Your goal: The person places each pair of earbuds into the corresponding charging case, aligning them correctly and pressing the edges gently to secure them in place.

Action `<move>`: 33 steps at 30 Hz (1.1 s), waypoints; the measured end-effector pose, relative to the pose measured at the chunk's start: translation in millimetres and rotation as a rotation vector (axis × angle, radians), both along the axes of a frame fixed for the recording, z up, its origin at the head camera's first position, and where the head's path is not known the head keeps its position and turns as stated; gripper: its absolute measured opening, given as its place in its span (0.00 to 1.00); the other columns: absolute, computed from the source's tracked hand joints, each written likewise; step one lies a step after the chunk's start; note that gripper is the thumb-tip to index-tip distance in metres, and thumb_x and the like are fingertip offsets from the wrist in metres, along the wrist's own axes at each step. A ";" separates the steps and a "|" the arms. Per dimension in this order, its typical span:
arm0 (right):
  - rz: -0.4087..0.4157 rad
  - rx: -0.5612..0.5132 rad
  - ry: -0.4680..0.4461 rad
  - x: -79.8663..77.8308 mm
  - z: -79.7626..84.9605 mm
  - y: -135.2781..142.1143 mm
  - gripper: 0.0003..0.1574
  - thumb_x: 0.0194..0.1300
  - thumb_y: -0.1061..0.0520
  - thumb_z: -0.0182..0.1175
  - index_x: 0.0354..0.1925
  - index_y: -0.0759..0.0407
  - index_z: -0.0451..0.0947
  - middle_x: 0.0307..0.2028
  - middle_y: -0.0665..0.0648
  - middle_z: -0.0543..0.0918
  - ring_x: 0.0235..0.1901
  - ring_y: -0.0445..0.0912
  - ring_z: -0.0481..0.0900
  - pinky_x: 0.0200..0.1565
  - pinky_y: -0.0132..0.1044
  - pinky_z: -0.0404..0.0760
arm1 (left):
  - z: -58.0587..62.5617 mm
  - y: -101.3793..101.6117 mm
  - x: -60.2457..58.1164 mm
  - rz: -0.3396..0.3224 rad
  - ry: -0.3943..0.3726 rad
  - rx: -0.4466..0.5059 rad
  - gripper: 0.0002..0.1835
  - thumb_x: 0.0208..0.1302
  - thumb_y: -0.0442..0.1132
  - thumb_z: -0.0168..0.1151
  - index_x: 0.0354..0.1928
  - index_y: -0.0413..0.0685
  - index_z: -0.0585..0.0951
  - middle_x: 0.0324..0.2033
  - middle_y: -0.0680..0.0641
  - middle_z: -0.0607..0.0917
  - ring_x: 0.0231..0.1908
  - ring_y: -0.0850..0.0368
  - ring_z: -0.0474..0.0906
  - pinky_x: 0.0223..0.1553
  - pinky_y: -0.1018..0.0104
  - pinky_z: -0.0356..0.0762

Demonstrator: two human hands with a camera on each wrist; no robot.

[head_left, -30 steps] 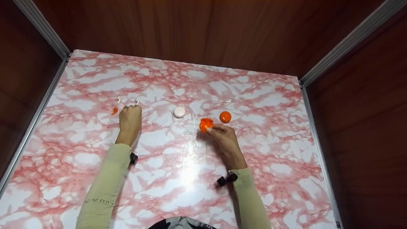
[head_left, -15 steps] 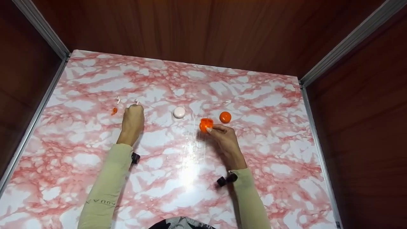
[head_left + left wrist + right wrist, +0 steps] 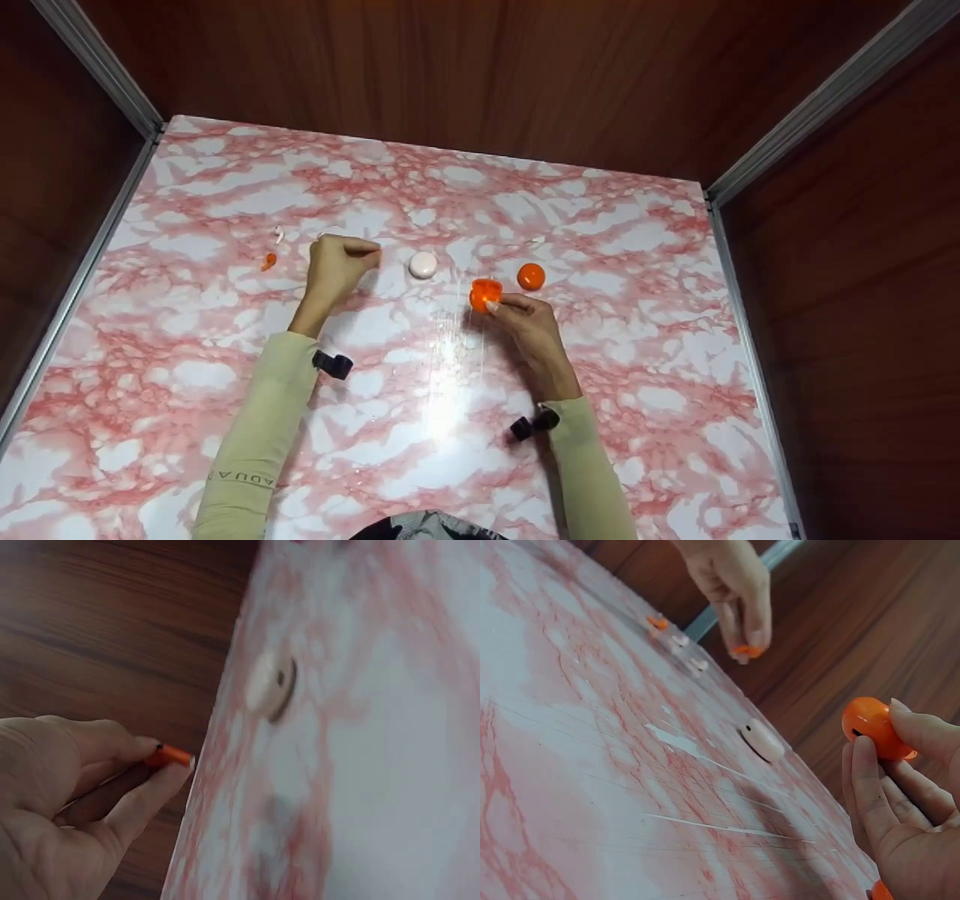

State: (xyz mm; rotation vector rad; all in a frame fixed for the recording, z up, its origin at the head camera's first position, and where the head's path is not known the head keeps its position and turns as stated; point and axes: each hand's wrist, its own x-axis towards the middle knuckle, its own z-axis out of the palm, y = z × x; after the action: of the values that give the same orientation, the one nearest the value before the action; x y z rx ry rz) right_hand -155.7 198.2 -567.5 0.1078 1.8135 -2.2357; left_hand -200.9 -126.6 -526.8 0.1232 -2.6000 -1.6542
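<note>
Thumb and fingertips of my left hand (image 3: 337,270) pinch an orange earbud (image 3: 174,755), held above the table left of a white charging case (image 3: 423,265). My right hand (image 3: 532,326) grips an orange earbud charging case (image 3: 484,300) with its lid raised. A second orange case (image 3: 531,277), round and closed, lies just beyond that hand to the right. On the left part of the table lie another orange earbud (image 3: 269,261) and a white earbud (image 3: 280,235). A second white earbud (image 3: 698,665) shows in the right wrist view; the left hand mostly hides it in the head view.
The table (image 3: 637,360) has a red-and-white marbled top. Dark wood-look panels (image 3: 450,75) with metal corner rails (image 3: 817,97) enclose its back and sides. Scuff marks and a bright glare show near the table's middle.
My left hand has lifted from beside the earbuds and moved right toward the white case, with the orange earbud pinched in its fingertips. The right hand and its case have stayed nearly still.
</note>
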 end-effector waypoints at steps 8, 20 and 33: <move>-0.004 0.019 -0.011 0.6 2.6 -0.6 0.30 0.51 0.53 0.76 0.49 0.67 0.83 0.44 0.59 0.89 0.48 0.49 0.86 0.56 0.43 0.82 | 9.5 19.7 -0.2 -0.189 -0.202 0.749 0.19 0.58 0.29 0.69 0.49 0.23 0.81 0.39 0.37 0.89 0.42 0.46 0.88 0.46 0.61 0.84; 0.014 0.103 0.005 0.7 4.6 -2.1 0.30 0.50 0.48 0.77 0.48 0.62 0.85 0.45 0.59 0.89 0.48 0.50 0.87 0.58 0.50 0.80 | 17.0 52.3 3.0 -0.305 -0.257 0.880 0.19 0.57 0.28 0.68 0.51 0.26 0.81 0.41 0.39 0.90 0.43 0.47 0.88 0.49 0.59 0.83; 0.010 0.066 0.000 0.6 4.9 -2.4 0.30 0.50 0.49 0.77 0.48 0.63 0.85 0.43 0.60 0.89 0.45 0.51 0.88 0.58 0.53 0.80 | 20.3 84.9 0.8 -0.362 -0.272 0.844 0.16 0.59 0.28 0.67 0.49 0.25 0.82 0.37 0.40 0.90 0.41 0.48 0.89 0.50 0.59 0.83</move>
State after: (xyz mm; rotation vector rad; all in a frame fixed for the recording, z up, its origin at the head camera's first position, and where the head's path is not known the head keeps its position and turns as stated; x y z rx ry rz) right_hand -155.1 195.8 -562.5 0.1109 1.8847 -2.1693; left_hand -200.1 -41.7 -506.5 -0.1058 -1.9487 -2.9447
